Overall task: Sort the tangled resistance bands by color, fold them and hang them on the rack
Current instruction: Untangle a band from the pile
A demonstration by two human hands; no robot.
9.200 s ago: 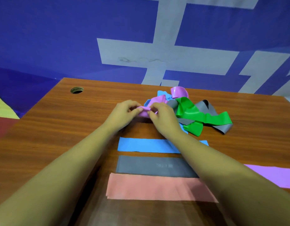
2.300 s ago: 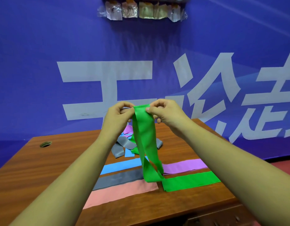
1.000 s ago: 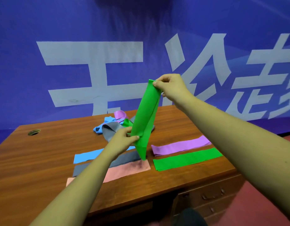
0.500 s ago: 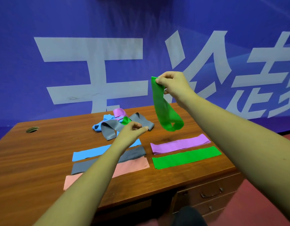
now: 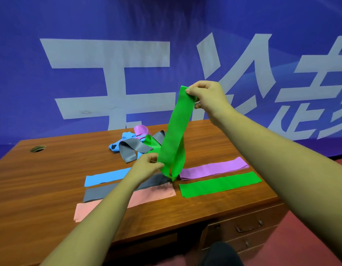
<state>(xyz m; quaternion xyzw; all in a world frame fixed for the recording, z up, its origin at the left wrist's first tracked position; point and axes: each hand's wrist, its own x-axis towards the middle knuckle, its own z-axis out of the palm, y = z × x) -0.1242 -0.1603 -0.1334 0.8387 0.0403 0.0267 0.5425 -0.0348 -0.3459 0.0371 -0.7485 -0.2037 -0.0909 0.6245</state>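
My right hand (image 5: 203,95) pinches the top of the hanging green band (image 5: 174,135) above the desk (image 5: 51,169); my left hand (image 5: 147,167) pinches its lower edge. Best: draw taut, square the layers, lay on flat green band (image 5: 220,184).

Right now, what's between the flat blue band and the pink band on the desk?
The flat grey band lies between the blue band and the pink band; the left forearm crosses over it. Head view.
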